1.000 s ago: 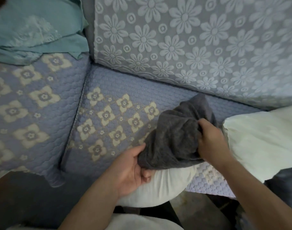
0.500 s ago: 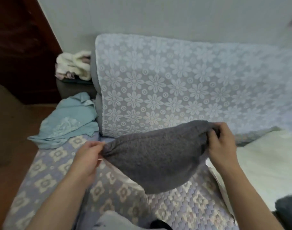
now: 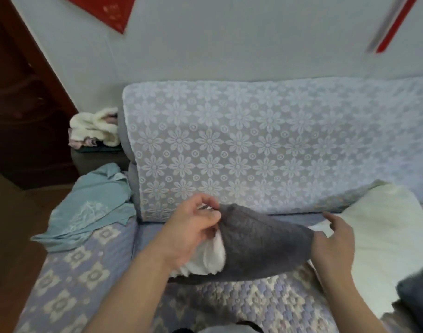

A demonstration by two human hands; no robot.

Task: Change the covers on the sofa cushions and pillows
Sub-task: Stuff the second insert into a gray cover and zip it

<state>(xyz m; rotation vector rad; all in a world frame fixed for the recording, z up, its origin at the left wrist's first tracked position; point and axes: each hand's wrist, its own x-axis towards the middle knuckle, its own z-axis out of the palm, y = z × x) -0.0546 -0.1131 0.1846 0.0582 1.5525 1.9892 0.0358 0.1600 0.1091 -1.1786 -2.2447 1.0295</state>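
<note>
A dark grey knitted cover lies partly over a white pillow above the sofa seat. My left hand pinches the cover's left edge together with the white pillow. At the cover's right end my right hand holds the cloth, its forefinger stretched out; the grip itself is hidden behind the hand. A bare cream pillow leans on the seat to the right.
The sofa back wears a lilac flower-lace cover. A light blue cloth lies crumpled on the left seat. White fluffy laundry sits on a dark side table. Another grey fabric shows at the lower right edge.
The view has lifted from the seat to the sofa back and wall. The grey cover was stretched out between both hands, and now sits over the white pillow with both hands lower.
</note>
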